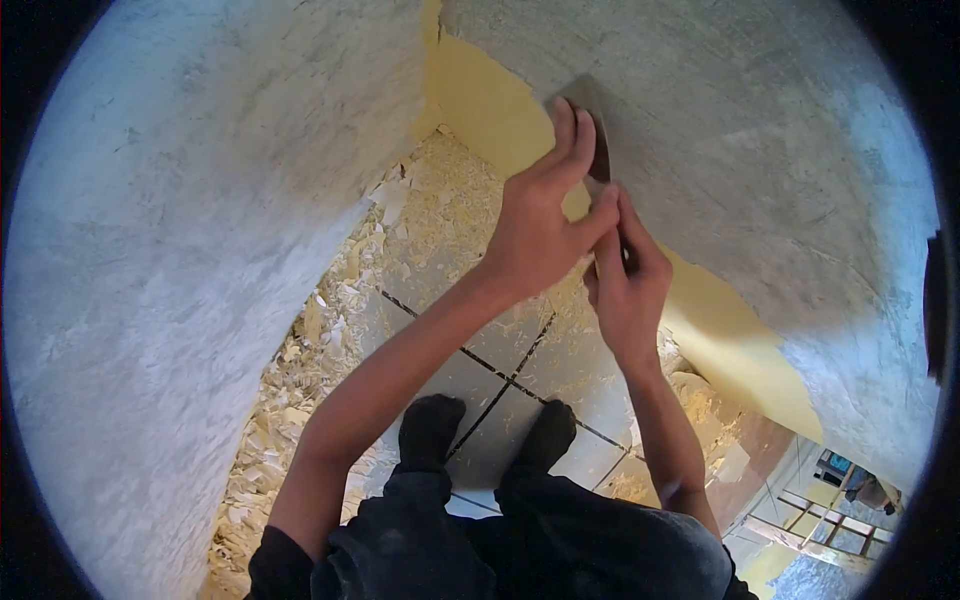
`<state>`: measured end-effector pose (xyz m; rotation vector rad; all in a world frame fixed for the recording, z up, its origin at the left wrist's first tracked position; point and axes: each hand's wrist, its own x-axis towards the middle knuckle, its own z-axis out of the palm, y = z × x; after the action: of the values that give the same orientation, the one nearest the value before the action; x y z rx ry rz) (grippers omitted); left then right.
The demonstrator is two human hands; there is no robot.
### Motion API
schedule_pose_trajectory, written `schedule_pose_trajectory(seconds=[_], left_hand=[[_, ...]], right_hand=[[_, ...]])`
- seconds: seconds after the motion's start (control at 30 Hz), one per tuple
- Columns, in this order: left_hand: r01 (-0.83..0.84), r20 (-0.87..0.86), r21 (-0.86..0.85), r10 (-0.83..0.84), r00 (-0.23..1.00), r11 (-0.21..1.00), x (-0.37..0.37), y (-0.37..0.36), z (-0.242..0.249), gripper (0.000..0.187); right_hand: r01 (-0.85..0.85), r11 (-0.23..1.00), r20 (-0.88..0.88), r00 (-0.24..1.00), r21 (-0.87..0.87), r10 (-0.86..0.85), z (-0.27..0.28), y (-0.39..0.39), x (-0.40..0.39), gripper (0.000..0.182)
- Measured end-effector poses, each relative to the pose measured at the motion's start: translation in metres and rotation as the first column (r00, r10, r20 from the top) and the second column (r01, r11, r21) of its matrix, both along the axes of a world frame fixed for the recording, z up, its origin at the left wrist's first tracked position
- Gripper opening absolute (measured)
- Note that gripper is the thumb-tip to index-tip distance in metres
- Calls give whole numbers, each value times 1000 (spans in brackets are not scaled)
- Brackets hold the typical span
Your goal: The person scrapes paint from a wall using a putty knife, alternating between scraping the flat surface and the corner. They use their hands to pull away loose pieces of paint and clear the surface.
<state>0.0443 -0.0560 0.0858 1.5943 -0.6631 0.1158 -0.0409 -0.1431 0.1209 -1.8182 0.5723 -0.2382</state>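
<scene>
A scraper (602,150) with a wide, thin blade lies against the grey wall on the right, its blade edge pointing up and away from me. My left hand (538,225) presses on it with the fingers along the blade and the thumb by the handle. Just below, my right hand (632,285) is closed round the handle end, its fingertips meeting my left thumb. Most of the handle is hidden behind the hands. Beside the blade, a strip of yellow paint (490,95) remains on the lower wall, below bare grey plaster (740,150).
Another scraped grey wall (210,200) rises on the left and meets the right one in a corner. Peeled paint flakes (275,440) pile along its foot and scatter over the tiled floor (480,400). My feet stand on the tiles. A wooden ladder-like frame (825,525) lies at the lower right.
</scene>
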Motion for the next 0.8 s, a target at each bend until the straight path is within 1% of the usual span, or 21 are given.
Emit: schedule_pose_trajectory(seconds=[0.03, 0.07, 0.13, 0.17, 0.2, 0.23, 0.27, 0.33, 0.37, 0.4, 0.43, 0.47, 0.5, 0.53, 0.57, 0.6, 0.67, 0.7, 0.73, 0.77, 0.8], left_hand=[[-27, 14, 28, 26, 1000, 999, 1, -2, -1, 67], [-19, 9, 27, 18, 1000, 999, -3, -2, -4, 67], [-72, -31, -53, 71, 997, 996, -6, 0, -6, 63], [-68, -28, -52, 66, 997, 996, -9, 1, -6, 63], [-23, 17, 3, 23, 1000, 1000, -11, 3, -1, 63], [13, 57, 60, -17, 998, 998, -11, 5, 2, 64], [6, 56, 62, -9, 998, 998, -6, 4, 1, 64], [-32, -10, 45, 33, 999, 998, 3, 1, -4, 64], [-30, -11, 44, 30, 999, 999, 0, 1, -5, 64], [-15, -81, -21, 13, 997, 1000, -2, 2, -5, 66], [-3, -149, -85, -10, 989, 996, -5, 3, -5, 67], [-2, -142, -85, -10, 990, 996, -6, 3, -3, 67], [37, -76, -25, -39, 996, 999, -7, 4, -1, 67], [67, -20, 38, -66, 998, 997, -8, 6, 0, 67], [60, -26, 41, -59, 998, 997, -4, 6, -1, 67], [22, -28, 30, -21, 999, 999, 4, 3, -4, 67], [-13, -32, 15, 13, 999, 1000, 2, 1, -7, 68], [-4, -108, -17, 2, 994, 1000, -2, 2, -7, 67], [3, -181, -48, -12, 983, 999, -4, 3, -7, 66], [2, -172, -48, -10, 985, 999, -4, 3, -5, 66], [-20, -15, 20, 20, 1000, 1000, -4, 2, -4, 66]], right_hand=[[16, 999, -92, 996, 51, -12, 3, -1, 3, 38], [24, 998, -97, 995, 50, -19, -3, 0, 1, 38], [-68, 977, 142, 985, -204, 98, -21, 6, 2, 37], [-70, 973, 98, 991, -220, 93, -20, 4, -4, 37], [-68, 973, 105, 990, -219, 93, -17, 4, -6, 37], [-10, 993, 111, 994, -115, 23, -13, 5, -8, 37], [44, 999, 103, 994, -8, -43, -12, 5, -10, 37], [11, 1000, 75, 997, -4, -11, -19, 5, 3, 37], [-25, 1000, 63, 998, -9, 25, -21, 3, 9, 38], [-24, 1000, 64, 998, -12, 25, -21, 2, 6, 38], [-45, 992, 76, 996, -121, 55, -22, 3, -1, 38], [-65, 971, 89, 992, -229, 87, -21, 3, -3, 39], [-67, 971, 98, 991, -230, 91, -16, 2, -2, 39], [-37, 994, 76, 996, -105, 45, -10, 1, -2, 38], [-1, 1000, 41, 999, 23, 0, -7, 1, -4, 38], [3, 1000, 31, 1000, 27, -3, -12, 2, -1, 38], [-46, 997, 105, 993, -69, 53, -23, 2, 11, 38], [-88, 991, 68, 993, -98, 95, -19, 1, 9, 38], [-86, 991, 72, 993, -98, 93, -19, 0, 1, 38], [-55, 988, 86, 994, -144, 67, -20, -1, -8, 38], [-27, 982, 97, 994, -188, 45, -17, 2, -10, 38]])
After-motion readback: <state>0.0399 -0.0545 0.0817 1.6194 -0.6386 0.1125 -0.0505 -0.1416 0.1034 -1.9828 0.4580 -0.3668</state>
